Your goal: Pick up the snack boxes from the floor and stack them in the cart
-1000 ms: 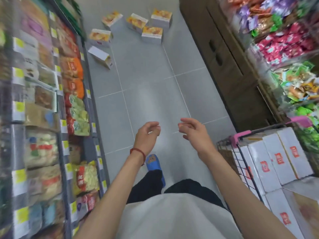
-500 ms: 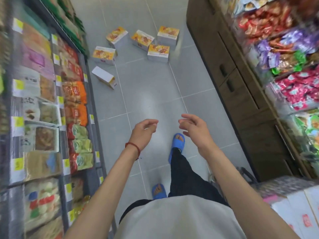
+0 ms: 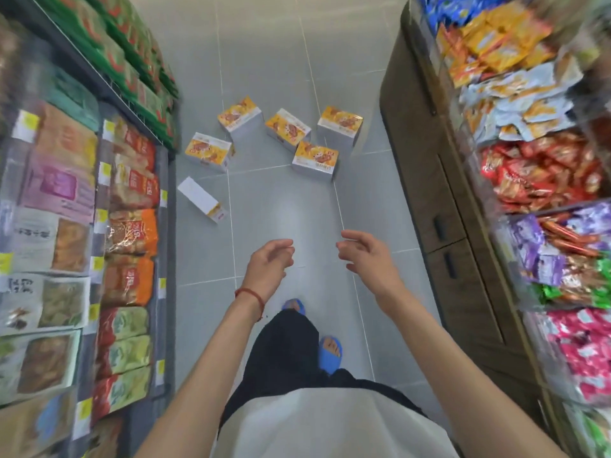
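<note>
Several orange-and-white snack boxes lie scattered on the grey tiled floor ahead. The nearest upright one [image 3: 315, 160] sits mid-aisle, with others behind it [image 3: 340, 123], [image 3: 287, 128], [image 3: 239, 117] and one to the left [image 3: 207, 152]. A box on its side [image 3: 202, 199] shows its white face by the left shelf. My left hand [image 3: 268, 267], with a red cord on its wrist, and my right hand [image 3: 365, 256] are held out in front of me, fingers loosely curled and apart, holding nothing. Both are well short of the boxes. The cart is out of view.
Shelves of bagged snacks [image 3: 129, 226] line the left side of the aisle. A brown cabinet with drawers [image 3: 439, 206] and bins of wrapped sweets [image 3: 542, 180] line the right. My feet in blue slippers [image 3: 329, 355] are on the floor between them.
I have walked down the aisle toward the boxes, which now appear nearer. The cart with white boxes has dropped out of view on the right. Both hands stay open and empty.
</note>
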